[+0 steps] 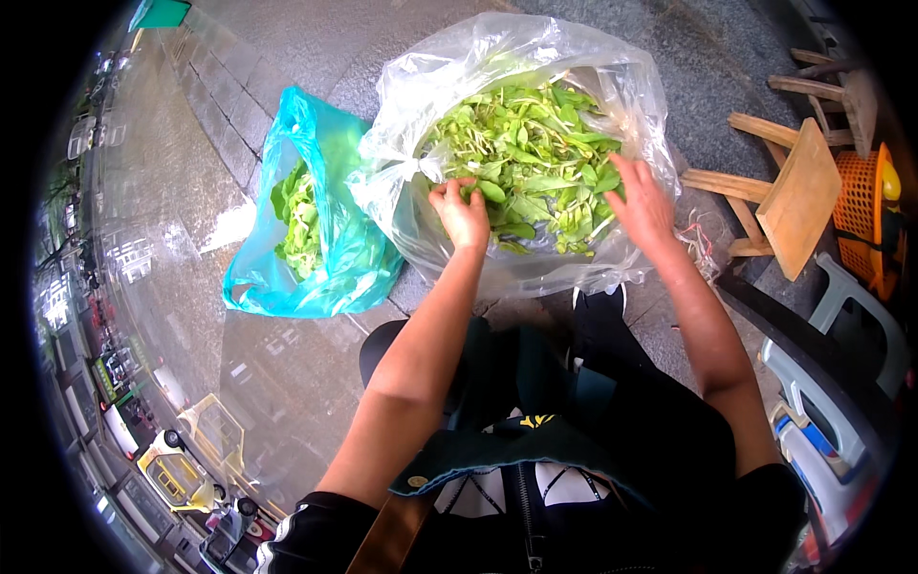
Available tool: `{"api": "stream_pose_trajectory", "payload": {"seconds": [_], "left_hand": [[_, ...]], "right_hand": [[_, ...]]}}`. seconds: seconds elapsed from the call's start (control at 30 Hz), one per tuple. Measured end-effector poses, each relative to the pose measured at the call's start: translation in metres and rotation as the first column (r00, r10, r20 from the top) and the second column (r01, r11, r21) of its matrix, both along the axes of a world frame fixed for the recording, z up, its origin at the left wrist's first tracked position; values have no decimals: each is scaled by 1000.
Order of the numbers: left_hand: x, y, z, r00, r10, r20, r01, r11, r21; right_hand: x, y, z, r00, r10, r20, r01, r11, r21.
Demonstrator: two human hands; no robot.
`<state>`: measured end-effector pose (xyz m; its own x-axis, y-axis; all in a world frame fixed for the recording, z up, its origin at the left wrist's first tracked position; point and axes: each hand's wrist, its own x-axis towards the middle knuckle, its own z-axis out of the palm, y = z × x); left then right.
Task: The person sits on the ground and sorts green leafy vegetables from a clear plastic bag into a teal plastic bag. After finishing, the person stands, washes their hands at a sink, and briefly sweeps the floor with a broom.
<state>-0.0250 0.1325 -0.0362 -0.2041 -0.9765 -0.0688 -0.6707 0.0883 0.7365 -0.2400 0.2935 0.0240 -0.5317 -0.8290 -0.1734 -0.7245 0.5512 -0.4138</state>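
Note:
A large clear plastic bag (502, 50) lies spread wide on the ground, with loose leafy greens (531, 151) inside it. At the left part of the greens is my left hand (462, 212), its fingers curled around a few green leaves. My right hand (642, 197) rests at the right edge of the pile, thumb and fingers apart, touching the leaves; whether it grips any is hidden. To the left stands a blue plastic carrier bag (337, 265), its mouth gaping, with more greens (301, 222) in it. The clear bag has a knot (409, 168) on the side facing the blue bag.
A wooden stool (800, 201) lies tipped on the right, with another wooden stool (857, 107) beyond it. Near them are an orange plastic basket (857, 229) and a grey plastic chair (810, 387). Wet paving (287, 380) spreads to the left; small vehicles are parked farther off.

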Motion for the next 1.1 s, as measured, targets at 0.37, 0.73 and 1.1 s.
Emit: {"api": "stream_pose_trajectory", "payload": {"seconds": [0.37,0.73,1.1], "left_hand": [[-11,79,24,947,-220,235,207,975,78],[-27,83,57,587,533,-609,451,409,793],[-21,60,66,592,689,-418,267,321,909]], "right_hand": [[27,-14,-22,957,130,260,-44,949,-312],[45,-20,-1,356,-6,935,540,817,-200],[32,-39,23,841,250,480,-151,960,-236]]}}
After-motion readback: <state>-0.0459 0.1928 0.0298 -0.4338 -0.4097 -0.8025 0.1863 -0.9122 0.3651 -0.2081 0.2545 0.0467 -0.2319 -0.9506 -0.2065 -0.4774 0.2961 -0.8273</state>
